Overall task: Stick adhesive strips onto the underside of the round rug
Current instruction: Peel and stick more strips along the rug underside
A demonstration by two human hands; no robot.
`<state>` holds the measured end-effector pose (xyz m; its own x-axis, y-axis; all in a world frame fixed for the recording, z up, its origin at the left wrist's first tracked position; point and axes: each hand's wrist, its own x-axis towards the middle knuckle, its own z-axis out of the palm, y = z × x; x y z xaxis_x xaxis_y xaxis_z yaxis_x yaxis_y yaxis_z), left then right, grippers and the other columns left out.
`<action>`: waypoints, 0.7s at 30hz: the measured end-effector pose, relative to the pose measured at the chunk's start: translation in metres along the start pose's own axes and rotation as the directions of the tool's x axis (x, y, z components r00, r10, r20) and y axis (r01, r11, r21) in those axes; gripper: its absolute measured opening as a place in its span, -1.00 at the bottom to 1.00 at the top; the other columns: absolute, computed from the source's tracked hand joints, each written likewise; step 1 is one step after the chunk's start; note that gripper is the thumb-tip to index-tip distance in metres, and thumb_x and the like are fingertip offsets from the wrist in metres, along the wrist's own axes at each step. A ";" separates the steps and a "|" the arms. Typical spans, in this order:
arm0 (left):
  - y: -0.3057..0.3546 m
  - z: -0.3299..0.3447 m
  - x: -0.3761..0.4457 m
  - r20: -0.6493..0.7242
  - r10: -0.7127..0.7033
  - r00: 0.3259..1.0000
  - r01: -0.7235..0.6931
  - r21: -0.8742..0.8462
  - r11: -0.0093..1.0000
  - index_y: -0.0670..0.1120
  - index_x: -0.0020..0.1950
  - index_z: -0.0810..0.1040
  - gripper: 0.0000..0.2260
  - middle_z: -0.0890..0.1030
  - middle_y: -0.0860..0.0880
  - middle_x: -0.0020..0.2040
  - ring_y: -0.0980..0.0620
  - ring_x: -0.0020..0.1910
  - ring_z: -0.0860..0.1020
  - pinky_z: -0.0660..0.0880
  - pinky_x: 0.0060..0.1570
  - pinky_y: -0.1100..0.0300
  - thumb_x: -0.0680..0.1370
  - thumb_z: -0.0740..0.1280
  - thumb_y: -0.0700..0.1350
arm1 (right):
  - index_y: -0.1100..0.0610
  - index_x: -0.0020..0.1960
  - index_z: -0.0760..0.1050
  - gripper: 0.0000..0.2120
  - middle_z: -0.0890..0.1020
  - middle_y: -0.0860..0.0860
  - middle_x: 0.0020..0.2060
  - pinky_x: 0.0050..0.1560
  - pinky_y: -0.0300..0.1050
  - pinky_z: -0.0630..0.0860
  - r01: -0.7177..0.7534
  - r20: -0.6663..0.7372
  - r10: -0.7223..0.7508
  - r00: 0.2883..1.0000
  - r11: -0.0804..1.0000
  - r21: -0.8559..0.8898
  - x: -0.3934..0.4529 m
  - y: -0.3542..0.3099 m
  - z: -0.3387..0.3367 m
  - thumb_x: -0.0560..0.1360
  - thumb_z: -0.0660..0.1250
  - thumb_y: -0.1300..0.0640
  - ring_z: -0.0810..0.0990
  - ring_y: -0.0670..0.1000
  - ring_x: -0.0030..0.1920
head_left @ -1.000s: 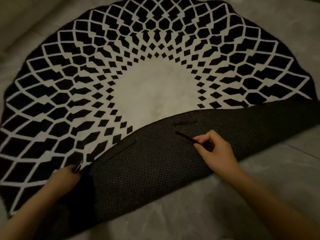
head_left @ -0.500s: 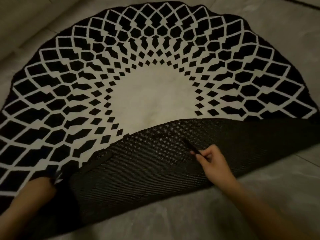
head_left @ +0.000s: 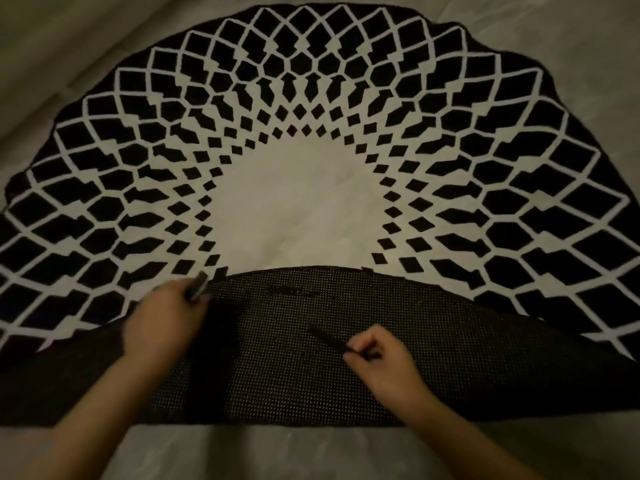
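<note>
A round black-and-white patterned rug (head_left: 311, 209) lies on the floor with its near part folded back, so the dark dotted underside (head_left: 284, 368) faces up. My right hand (head_left: 384, 362) pinches the near end of a black adhesive strip (head_left: 327, 337) that lies on the underside. My left hand (head_left: 162, 323), blurred, holds a dark strip-like piece (head_left: 198, 287) at the fold's left end. Another dark strip (head_left: 292, 291) is stuck near the fold's top edge.
Pale grey floor (head_left: 294, 452) surrounds the rug, bare in front of the fold and at the far corners. A step or ledge (head_left: 45, 64) runs along the upper left.
My left hand has moved from the rug's left edge up and right to the fold, now holding a dark piece. The right hand and its strip stay on the underside.
</note>
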<state>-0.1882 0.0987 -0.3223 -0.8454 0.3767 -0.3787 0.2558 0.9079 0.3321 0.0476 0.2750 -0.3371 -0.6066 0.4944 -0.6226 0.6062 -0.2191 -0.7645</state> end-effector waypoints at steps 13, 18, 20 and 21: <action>0.050 0.082 -0.059 0.179 -0.016 0.984 0.076 -0.335 0.939 0.08 0.37 0.41 -0.55 0.57 0.12 0.06 0.14 0.05 0.53 0.43 0.09 0.28 0.49 0.40 -0.05 | 0.13 -0.11 0.54 -0.91 0.61 0.05 -0.18 -0.28 -0.27 0.60 -0.084 -0.093 0.097 0.991 0.987 0.136 0.057 -0.040 0.017 0.46 0.39 0.29 0.60 -0.07 -0.25; 0.049 0.089 -0.065 0.124 0.078 0.989 -0.057 -0.166 0.985 0.13 0.48 0.21 -0.44 0.48 0.10 0.29 0.10 0.20 0.49 0.45 0.10 0.20 0.52 0.34 0.02 | 0.10 -0.12 0.58 -0.89 0.61 0.07 -0.15 -0.31 -0.32 0.58 -0.065 -0.101 0.080 0.992 0.987 0.146 0.065 -0.042 0.017 0.47 0.37 0.29 0.59 -0.06 -0.23; 0.049 0.089 -0.066 0.105 0.125 0.987 -0.112 -0.124 0.986 0.16 0.50 0.12 -0.42 0.45 0.10 0.30 0.11 0.16 0.51 0.47 0.04 0.20 0.54 0.30 0.04 | 0.09 -0.11 0.58 -0.88 0.61 0.07 -0.15 -0.33 -0.34 0.57 -0.049 -0.104 0.062 0.993 0.991 0.127 0.070 -0.041 0.018 0.47 0.37 0.29 0.58 -0.06 -0.25; 0.050 0.087 -0.066 0.110 0.148 0.983 -0.138 -0.096 0.986 0.17 0.51 0.06 -0.40 0.44 0.09 0.30 0.10 0.13 0.52 0.49 0.00 0.19 0.55 0.28 0.04 | 0.08 -0.10 0.58 -0.87 0.61 0.08 -0.15 -0.33 -0.34 0.57 -0.039 -0.112 0.053 0.992 0.992 0.123 0.072 -0.041 0.018 0.48 0.36 0.29 0.58 -0.06 -0.25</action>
<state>-0.0790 0.1349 -0.3561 -0.7415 0.5248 -0.4180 0.3236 0.8255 0.4624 -0.0303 0.3043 -0.3531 -0.5118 0.5734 -0.6397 0.5616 -0.3402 -0.7543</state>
